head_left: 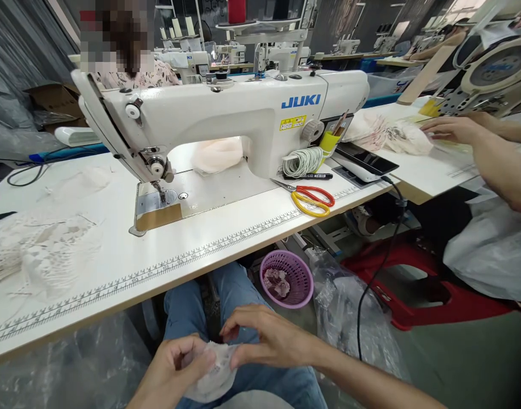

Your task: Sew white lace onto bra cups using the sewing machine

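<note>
Over my lap, my left hand [179, 363] grips a small piece of white lace fabric [215, 372], thumb laid across its top. My right hand [264, 341] pinches the right edge of the same piece, thumb on the near side; its fingertips are partly hidden behind the fabric. In front of me on the white table [128, 261] stands a white sewing machine [226, 108]. Sheer white lace pieces [51, 250] lie on the table to the left of the needle. Behind the machine's arm rests a pale peach fabric piece [218, 154].
Red-and-yellow-handled scissors [311, 199], a coil of cord [303, 163], a black marker [314, 176] and a phone [366, 158] lie at the table's right. Below stands a purple basket [292, 261] holding fabric scraps. A co-worker's hand [456, 129] is at the right, near a red stool [414, 307].
</note>
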Demonstrator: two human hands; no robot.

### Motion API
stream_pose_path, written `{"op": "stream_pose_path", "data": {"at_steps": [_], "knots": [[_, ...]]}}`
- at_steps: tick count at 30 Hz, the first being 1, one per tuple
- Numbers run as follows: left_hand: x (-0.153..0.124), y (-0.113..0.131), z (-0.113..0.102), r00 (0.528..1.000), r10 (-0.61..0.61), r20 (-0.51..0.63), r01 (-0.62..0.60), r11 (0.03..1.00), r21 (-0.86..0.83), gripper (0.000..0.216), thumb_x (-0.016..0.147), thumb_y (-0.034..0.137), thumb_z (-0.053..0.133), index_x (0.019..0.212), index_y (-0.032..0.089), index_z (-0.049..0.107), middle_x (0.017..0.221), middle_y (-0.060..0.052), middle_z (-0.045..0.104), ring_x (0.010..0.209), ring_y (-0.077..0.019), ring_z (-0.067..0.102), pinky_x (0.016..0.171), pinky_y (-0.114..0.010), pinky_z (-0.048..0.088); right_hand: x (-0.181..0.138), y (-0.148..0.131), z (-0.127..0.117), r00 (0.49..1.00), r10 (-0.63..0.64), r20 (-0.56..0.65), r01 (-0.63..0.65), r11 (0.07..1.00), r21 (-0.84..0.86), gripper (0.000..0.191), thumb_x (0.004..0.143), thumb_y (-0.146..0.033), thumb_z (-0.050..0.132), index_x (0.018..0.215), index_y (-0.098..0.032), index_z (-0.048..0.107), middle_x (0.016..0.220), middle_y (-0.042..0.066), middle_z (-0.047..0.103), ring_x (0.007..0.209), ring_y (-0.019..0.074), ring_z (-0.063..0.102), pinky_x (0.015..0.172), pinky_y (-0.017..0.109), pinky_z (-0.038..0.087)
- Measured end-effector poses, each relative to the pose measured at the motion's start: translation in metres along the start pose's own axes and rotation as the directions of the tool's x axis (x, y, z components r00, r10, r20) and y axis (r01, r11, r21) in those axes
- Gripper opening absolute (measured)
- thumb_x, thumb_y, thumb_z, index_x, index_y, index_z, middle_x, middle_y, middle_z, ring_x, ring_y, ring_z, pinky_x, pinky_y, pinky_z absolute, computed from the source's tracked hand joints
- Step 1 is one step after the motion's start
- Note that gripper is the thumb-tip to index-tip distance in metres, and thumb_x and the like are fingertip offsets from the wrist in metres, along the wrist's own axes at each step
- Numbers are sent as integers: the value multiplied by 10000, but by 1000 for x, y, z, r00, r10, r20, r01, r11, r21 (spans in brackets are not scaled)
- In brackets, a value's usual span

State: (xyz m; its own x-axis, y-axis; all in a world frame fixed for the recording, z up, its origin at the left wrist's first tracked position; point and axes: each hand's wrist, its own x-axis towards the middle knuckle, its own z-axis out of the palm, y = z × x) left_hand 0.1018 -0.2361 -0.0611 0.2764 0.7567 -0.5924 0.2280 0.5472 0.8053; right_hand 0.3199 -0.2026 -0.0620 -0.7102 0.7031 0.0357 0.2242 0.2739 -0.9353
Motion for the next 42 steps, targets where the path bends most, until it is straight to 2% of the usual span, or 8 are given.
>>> {"op": "stream_pose_path", "data": {"at_steps": [4,9,16,21,25,28,36,42], "knots": [[-4,-2,-3,999,54,0,-53,996,66,490,677,615,637,569,139,604,585,45,303,540,-100,262,496,-216,234,13,-3,14,994,109,13,-109,969,223,268,792,-396,632,804,-130,660,686,-7,595,624,94,522,573,171,391],[-8,-3,-5,990,116,75,-123,987,104,497,706,618,610,618,131,663,602,32,340,562,-107,297,511,-216,254,11,-2,14,967,230,107,-254,873,417,231,746,-341,656,739,-110,652,632,-22,551,583,80,471,551,168,379],[-7,-5,-3,981,164,102,-170,984,55,482,668,614,655,614,135,657,598,36,366,574,-110,307,528,-220,232,10,-5,20,965,247,86,-260,874,409,208,741,-319,643,714,-113,637,620,-27,536,564,68,438,529,164,357],[-6,-9,-7,983,169,75,-176,980,95,503,697,611,622,528,139,582,577,46,320,544,-102,263,510,-237,189,12,-1,19,953,300,48,-290,849,441,379,823,-468,526,731,-114,626,612,-7,530,556,86,465,542,194,385],[-5,-11,-6,986,145,79,-153,983,103,492,699,605,618,567,131,634,597,43,313,546,-101,263,510,-244,172,12,-1,19,987,158,-8,-149,941,304,364,824,-466,541,874,-127,663,824,51,614,708,128,526,647,228,417],[-6,-10,-5,986,148,75,-157,978,136,475,715,598,604,622,137,676,607,39,319,562,-110,285,522,-245,180,12,-1,24,997,75,1,-74,973,219,329,780,-442,623,887,-134,667,797,36,622,708,128,530,648,215,412],[-8,-9,-10,981,160,106,-180,961,210,461,757,562,573,551,150,590,613,44,295,575,-119,284,535,-245,203,17,-5,29,976,205,72,-217,902,372,331,772,-454,618,731,-125,636,622,-20,536,572,81,450,549,181,372],[-10,-5,-11,988,146,50,-153,969,195,489,730,595,558,504,175,450,602,48,255,578,-120,244,548,-234,252,10,11,22,953,303,-32,-271,892,361,430,870,-528,454,814,-120,576,642,7,558,591,102,541,585,212,463]]}}
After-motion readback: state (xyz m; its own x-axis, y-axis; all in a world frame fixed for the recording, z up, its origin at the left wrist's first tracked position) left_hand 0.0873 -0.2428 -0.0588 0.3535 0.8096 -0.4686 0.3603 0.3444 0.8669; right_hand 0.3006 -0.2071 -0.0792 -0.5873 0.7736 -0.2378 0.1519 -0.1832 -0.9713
